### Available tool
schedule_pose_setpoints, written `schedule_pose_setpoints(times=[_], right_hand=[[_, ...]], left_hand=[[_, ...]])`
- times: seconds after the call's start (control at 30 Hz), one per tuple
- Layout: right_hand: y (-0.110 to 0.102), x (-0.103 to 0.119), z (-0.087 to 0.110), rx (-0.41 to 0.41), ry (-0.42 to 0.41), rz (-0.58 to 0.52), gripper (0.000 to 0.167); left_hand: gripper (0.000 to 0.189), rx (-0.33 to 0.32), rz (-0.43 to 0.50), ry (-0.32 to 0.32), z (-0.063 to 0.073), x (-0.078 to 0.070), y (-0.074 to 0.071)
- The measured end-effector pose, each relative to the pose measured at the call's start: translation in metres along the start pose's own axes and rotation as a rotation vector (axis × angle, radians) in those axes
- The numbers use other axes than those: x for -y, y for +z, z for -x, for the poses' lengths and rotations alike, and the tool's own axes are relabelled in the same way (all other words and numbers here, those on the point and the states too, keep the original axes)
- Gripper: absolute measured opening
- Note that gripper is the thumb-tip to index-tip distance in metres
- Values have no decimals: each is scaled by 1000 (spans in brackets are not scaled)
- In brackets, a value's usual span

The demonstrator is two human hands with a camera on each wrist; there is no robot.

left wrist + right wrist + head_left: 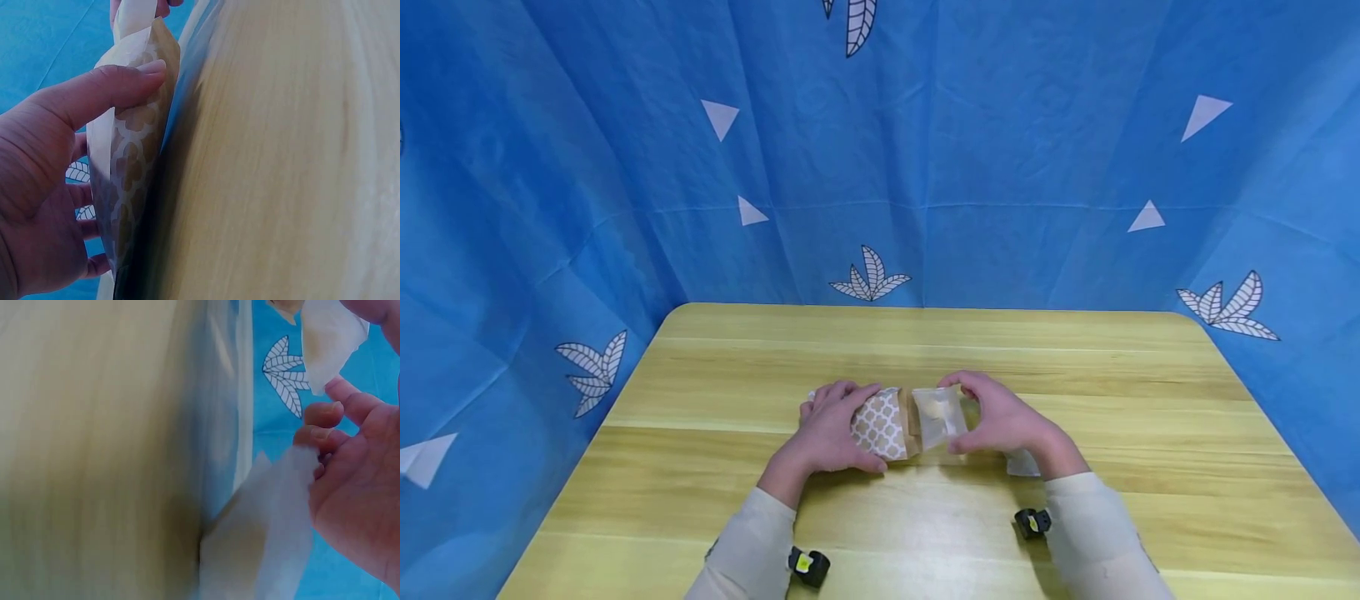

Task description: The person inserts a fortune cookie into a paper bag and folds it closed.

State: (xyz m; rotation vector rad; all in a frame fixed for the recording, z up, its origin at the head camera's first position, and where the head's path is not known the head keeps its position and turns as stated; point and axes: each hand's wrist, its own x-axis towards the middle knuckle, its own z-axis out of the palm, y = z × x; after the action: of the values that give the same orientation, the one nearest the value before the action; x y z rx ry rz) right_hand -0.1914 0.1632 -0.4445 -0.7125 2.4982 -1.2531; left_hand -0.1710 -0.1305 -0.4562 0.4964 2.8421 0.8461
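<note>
My left hand (831,429) grips a tan paper bag (880,425) with a white lattice pattern, its open mouth toward the right. In the left wrist view the thumb (128,87) presses the bag's near side, and the fingers pass behind it. My right hand (1003,417) holds a small translucent white packet (938,417) by its edges between thumb and fingers, right at the bag's mouth. Something pale shows inside the packet. A second whitish packet (1022,463) lies on the table under the right wrist, partly hidden by it; the right wrist view shows this packet (256,544) close below the palm.
The pale wooden table (925,342) has rounded far corners. A blue curtain (1000,167) with white leaves and triangles hangs behind it and along both sides. Small black cameras (809,568) sit at both wrists, beside the light sleeves (748,537).
</note>
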Motion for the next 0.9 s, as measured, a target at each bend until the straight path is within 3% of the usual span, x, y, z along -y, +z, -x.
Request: schedule_pose_setpoints(times=[0.2,0.57,0.9], right_hand=[[6,4,-4,4,-9,13,75],[16,7,-11,-43,32,170,86],[24,11,-17,-51,-6,138,91]], left_hand=[[113,0,-5,-1,-1,0,0],[113,9,-4,-2,-2,-1,0],[112,-2,-2,10,-2,0,1]])
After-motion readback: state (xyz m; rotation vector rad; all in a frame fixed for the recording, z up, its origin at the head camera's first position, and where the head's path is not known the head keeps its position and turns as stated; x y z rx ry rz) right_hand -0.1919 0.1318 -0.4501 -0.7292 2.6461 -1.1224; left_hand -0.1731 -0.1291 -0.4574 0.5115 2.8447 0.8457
